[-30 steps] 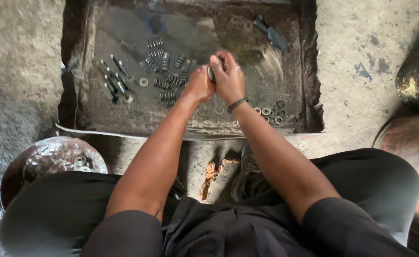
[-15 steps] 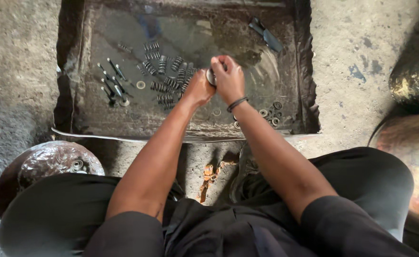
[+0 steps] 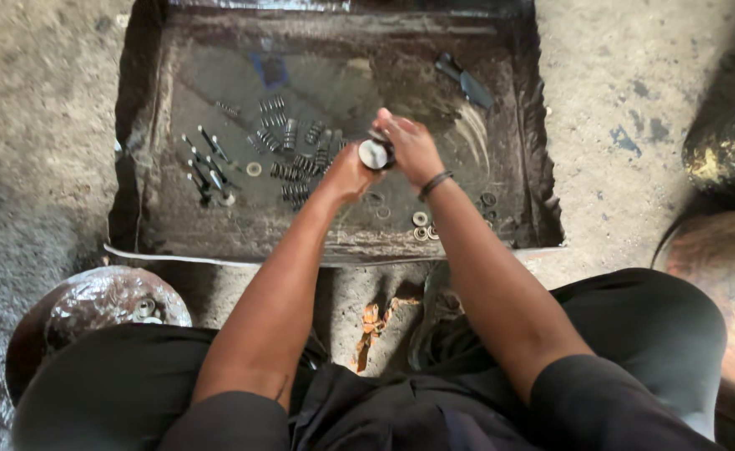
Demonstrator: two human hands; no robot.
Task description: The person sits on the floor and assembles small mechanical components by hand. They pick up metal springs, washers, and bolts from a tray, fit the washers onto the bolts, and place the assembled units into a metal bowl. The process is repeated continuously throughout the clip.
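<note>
Head view: round metal part (image 3: 375, 154) between both hands' fingers (image 3: 388, 125).

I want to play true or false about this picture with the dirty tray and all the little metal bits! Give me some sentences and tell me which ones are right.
1. Both hands are together on a small round silvery metal part. True: the left hand and right hand meet at it above the tray.
2. The coil springs lie on the concrete floor outside the tray. False: they lie inside the shallow, dark, oily metal tray.
3. A dark band is on the right wrist. True.
4. The thin metal valves are in the tray's right corner. False: they lie on its left side.
5. The small metal rings sit near the tray's near edge. True.
</note>
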